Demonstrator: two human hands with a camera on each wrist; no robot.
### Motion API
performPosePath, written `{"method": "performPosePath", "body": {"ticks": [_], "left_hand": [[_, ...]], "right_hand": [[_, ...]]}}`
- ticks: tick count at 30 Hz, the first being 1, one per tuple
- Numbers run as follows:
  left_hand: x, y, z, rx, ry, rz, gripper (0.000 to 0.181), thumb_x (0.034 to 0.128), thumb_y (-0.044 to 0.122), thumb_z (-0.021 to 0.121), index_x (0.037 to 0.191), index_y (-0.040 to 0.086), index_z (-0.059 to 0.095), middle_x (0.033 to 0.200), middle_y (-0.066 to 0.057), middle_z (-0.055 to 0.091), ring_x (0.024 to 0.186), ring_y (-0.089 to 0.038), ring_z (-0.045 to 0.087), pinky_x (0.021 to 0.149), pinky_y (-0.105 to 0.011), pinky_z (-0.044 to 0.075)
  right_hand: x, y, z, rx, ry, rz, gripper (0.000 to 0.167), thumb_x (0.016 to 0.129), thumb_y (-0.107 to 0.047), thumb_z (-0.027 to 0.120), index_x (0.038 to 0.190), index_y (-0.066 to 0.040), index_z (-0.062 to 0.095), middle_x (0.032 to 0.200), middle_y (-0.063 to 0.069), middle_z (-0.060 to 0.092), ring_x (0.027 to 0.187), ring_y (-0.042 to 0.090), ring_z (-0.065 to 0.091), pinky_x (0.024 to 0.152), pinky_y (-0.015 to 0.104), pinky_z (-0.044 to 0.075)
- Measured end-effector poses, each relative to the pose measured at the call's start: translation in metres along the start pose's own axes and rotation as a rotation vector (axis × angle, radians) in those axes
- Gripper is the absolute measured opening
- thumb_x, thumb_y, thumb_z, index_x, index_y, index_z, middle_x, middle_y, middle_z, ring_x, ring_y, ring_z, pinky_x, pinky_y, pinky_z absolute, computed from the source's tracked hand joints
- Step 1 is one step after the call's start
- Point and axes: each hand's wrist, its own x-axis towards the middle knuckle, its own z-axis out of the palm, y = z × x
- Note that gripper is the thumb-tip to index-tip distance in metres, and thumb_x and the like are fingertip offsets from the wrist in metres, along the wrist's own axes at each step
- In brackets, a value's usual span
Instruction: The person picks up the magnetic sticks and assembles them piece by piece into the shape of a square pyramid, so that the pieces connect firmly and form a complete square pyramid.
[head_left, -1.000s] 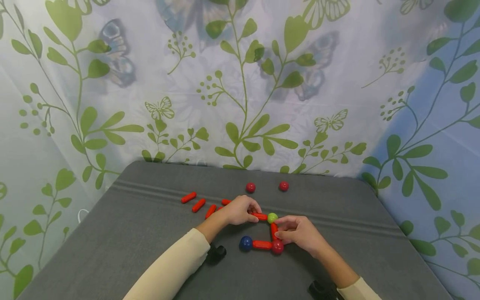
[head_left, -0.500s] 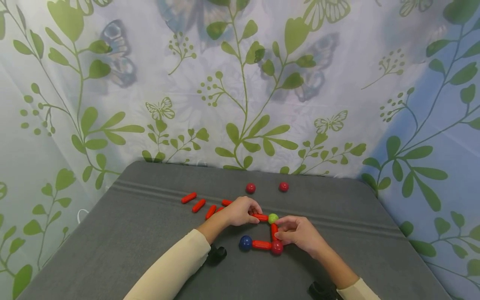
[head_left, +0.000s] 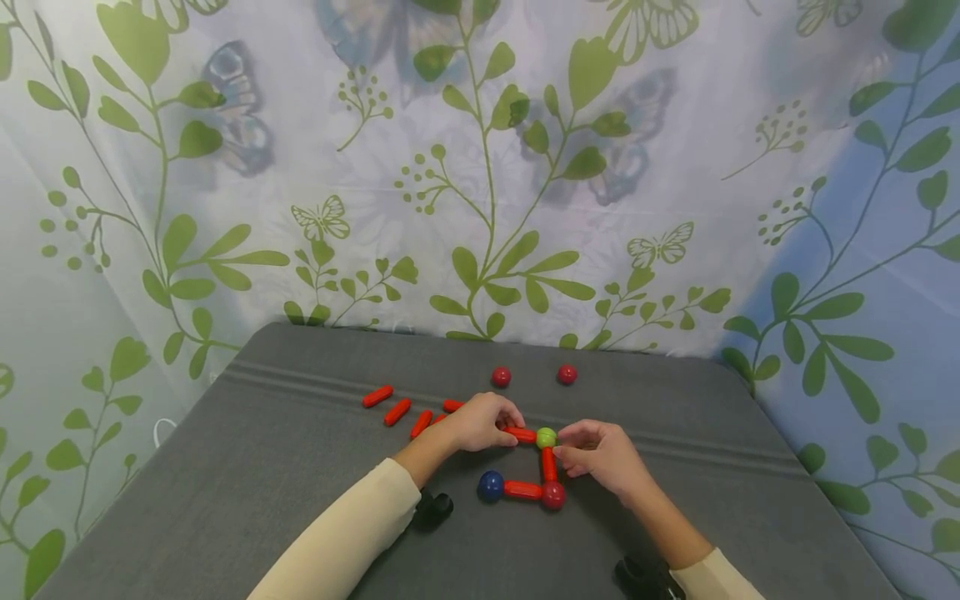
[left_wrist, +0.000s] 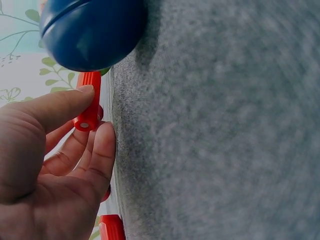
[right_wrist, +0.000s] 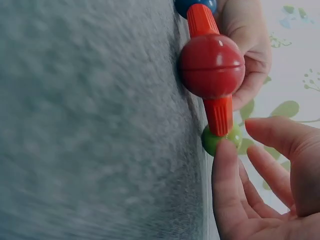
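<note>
Joined pieces lie on the grey table: a blue ball [head_left: 491, 486], a red stick [head_left: 522, 490], a red ball [head_left: 552, 496], an upright-running red stick [head_left: 549, 465] and a green ball [head_left: 546, 437]. From the green ball another red stick [head_left: 521, 435] extends left, and my left hand [head_left: 480, 422] pinches it between thumb and fingers; the left wrist view shows its free end [left_wrist: 85, 124]. My right hand [head_left: 606, 458] is just right of the green ball, thumb and fingers parted, holding nothing. In the right wrist view a fingertip is at the green ball [right_wrist: 210, 141]; whether it touches is unclear.
Two loose red balls [head_left: 501, 377] [head_left: 567, 374] lie farther back. Several loose red sticks [head_left: 397, 411] lie left of my left hand, some partly behind it. A leaf-patterned curtain [head_left: 375, 167] hangs behind the table [head_left: 262, 467].
My right hand has let go of the stick between the green and red balls and moved slightly up and right. My left hand keeps its hold.
</note>
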Motion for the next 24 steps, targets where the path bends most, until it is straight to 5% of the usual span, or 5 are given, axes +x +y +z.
{"method": "performPosePath", "body": {"ticks": [4, 10, 18, 24], "left_hand": [[-0.001, 0.0, 0.0, -0.012, -0.002, -0.013, 0.017, 0.088, 0.016, 0.082, 0.104, 0.017, 0.075, 0.089, 0.008, 0.068, 0.08, -0.005, 0.058, 0.075, -0.02, 0.05], [-0.002, 0.001, 0.0, -0.018, 0.008, -0.011, 0.018, 0.0877, 0.016, 0.082, 0.104, 0.017, 0.075, 0.089, 0.009, 0.068, 0.081, -0.006, 0.058, 0.077, -0.021, 0.05], [-0.003, -0.004, -0.005, -0.061, 0.008, -0.003, 0.021, 0.0887, 0.018, 0.082, 0.108, 0.014, 0.075, 0.092, 0.007, 0.07, 0.082, -0.005, 0.062, 0.077, -0.022, 0.053], [0.002, -0.011, -0.02, -0.099, 0.103, 0.027, 0.021, 0.0956, 0.021, 0.074, 0.112, 0.008, 0.074, 0.093, 0.003, 0.071, 0.079, -0.009, 0.062, 0.073, -0.026, 0.053]], "right_hand": [[0.006, -0.003, 0.0, -0.038, 0.042, -0.004, 0.036, 0.085, -0.018, 0.085, 0.116, -0.003, 0.072, 0.103, 0.013, 0.075, 0.083, 0.022, 0.073, 0.069, 0.034, 0.063], [0.015, -0.003, 0.002, -0.074, -0.036, -0.021, 0.047, 0.087, -0.023, 0.083, 0.127, -0.002, 0.069, 0.12, 0.017, 0.072, 0.09, 0.021, 0.074, 0.073, 0.036, 0.063], [0.019, -0.004, 0.004, -0.074, -0.046, -0.008, 0.037, 0.088, -0.019, 0.082, 0.121, -0.003, 0.073, 0.117, 0.014, 0.074, 0.086, 0.02, 0.075, 0.075, 0.036, 0.063], [0.019, -0.004, 0.002, -0.063, -0.05, -0.01, 0.036, 0.089, -0.019, 0.081, 0.12, -0.002, 0.073, 0.116, 0.015, 0.074, 0.086, 0.021, 0.076, 0.076, 0.037, 0.063]]}}
